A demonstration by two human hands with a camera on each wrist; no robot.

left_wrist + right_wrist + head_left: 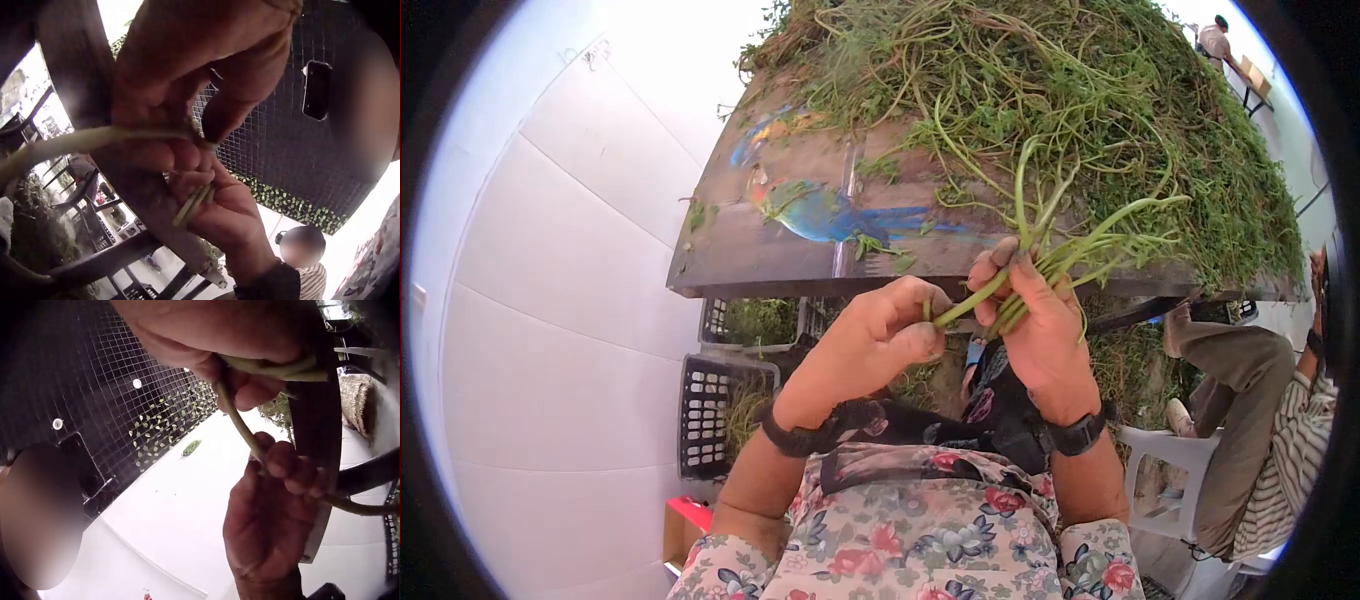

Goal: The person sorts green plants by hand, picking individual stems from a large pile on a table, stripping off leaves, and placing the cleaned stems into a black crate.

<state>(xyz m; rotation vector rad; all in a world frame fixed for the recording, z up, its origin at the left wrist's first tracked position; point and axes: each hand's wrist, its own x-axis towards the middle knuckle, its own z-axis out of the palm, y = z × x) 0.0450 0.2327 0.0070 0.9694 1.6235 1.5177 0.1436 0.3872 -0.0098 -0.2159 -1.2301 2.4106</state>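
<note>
My right hand [1045, 325] grips a small bunch of green plant stems [1100, 235], whose ends fan out up and to the right over the table edge. From the bunch a thicker stem [975, 303] slants down to my left hand [850, 345], which pinches it between thumb and fingers. In the left wrist view this stem [62, 147] runs across the curled fingers, with cut-looking stem ends [195, 203] poking from the right hand. The right wrist view shows the stem [240, 428] bending between both hands. A large heap of leafy green stems [1050, 80] lies beyond.
The dark table [730, 240] bears a painted parrot picture [820, 212] and loose leaves. Black crates [700, 415] with greens stand below at the left. At the right a person in a striped top [1300, 450] sits on a white plastic chair [1170, 465]. A red box [690, 515] is near my left elbow.
</note>
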